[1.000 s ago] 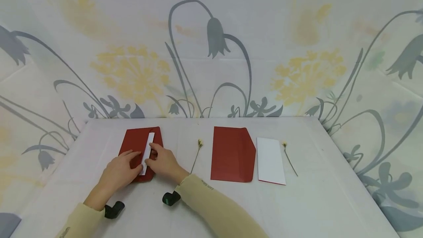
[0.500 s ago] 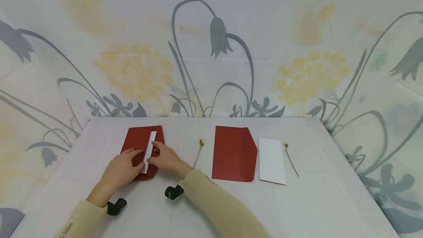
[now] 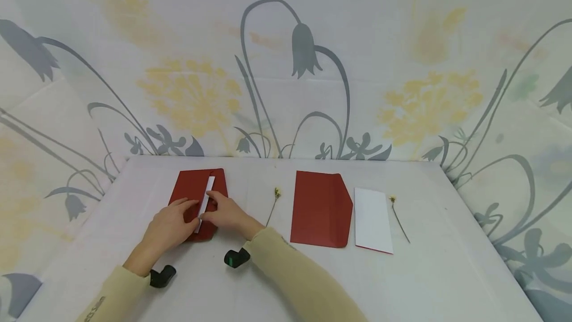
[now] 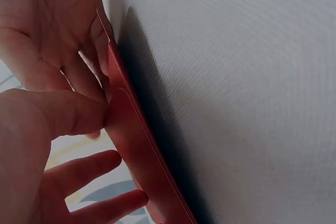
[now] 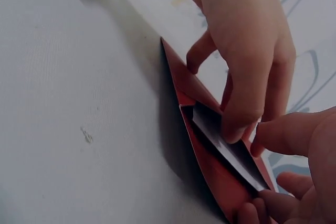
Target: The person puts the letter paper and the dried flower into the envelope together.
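Here both hands meet over the red envelope (image 3: 196, 202) lying flat at the left of the surface (image 3: 286, 282). The left hand (image 3: 167, 225) comes in from the near left, palm down, fingers stretched forward and resting on the envelope's body, the thumb at the edge of the white card (image 3: 204, 202). The right hand (image 3: 228, 214) reaches across from the near right, its fingertips curled down onto the card, which shows as a narrow white strip running near to far along the envelope's open side (the right wrist view shows the card lying partly inside the red pocket, a finger pressing on it). Both forearms wear pale beige sleeves, with a small black device near each wrist.

The surface is covered in a white cloth. Right of the hands lies a small dried flower (image 3: 273, 205) on a thin stem, then a second red envelope (image 3: 319, 210) with its flap open to the right, a white card (image 3: 373, 220) just beside it, and another dried flower (image 3: 399, 217) farther right. Behind and on both sides hangs a pale fabric backdrop (image 3: 286, 63) printed with grey bell-shaped flowers and yellow blooms.
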A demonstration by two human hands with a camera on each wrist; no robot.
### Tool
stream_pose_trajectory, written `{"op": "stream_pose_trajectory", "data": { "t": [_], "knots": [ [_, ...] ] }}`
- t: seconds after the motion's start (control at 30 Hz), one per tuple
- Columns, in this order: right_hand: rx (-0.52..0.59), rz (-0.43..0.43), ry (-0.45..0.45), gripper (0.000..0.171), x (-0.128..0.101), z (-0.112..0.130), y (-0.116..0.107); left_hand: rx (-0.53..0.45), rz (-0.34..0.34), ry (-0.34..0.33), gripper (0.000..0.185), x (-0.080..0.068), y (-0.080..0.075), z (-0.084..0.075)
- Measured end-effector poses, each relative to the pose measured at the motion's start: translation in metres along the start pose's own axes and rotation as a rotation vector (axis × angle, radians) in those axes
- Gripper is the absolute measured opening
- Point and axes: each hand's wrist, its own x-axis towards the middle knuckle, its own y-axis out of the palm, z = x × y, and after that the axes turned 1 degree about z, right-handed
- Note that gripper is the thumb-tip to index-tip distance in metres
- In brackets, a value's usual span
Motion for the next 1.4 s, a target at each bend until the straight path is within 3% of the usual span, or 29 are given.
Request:
{"op": "stream_pose_trajectory", "data": {
  "t": [0.27, 0.47, 0.87, 1.17, 1.4],
  "knots": [
    [-0.014, -0.043, 0.069, 0.059, 0.004, 0.007, 0.011, -0.012, -0.008, 0.011, 0.053, -0.002, 0.0, 0.001],
    [0.036, -0.051, 0.052, 0.055, 0.007, 0.006, 0.011, -0.037, -0.009, 0.032, 0.051, -0.003, -0.001, 0.002],
    [0.029, -0.038, -0.009, 0.053, 0.004, 0.001, 0.009, -0.056, -0.015, 0.061, 0.05, -0.005, -0.001, 0.004],
    [0.157, -0.017, -0.082, 0.046, -0.002, -0.004, 0.001, -0.08, -0.006, 0.051, 0.048, -0.003, -0.005, 0.004],
    [0.215, 0.03, -0.051, 0.038, -0.001, -0.006, -0.001, -0.082, 0.022, 0.051, 0.05, -0.004, -0.007, 0.004]
  ]
}}
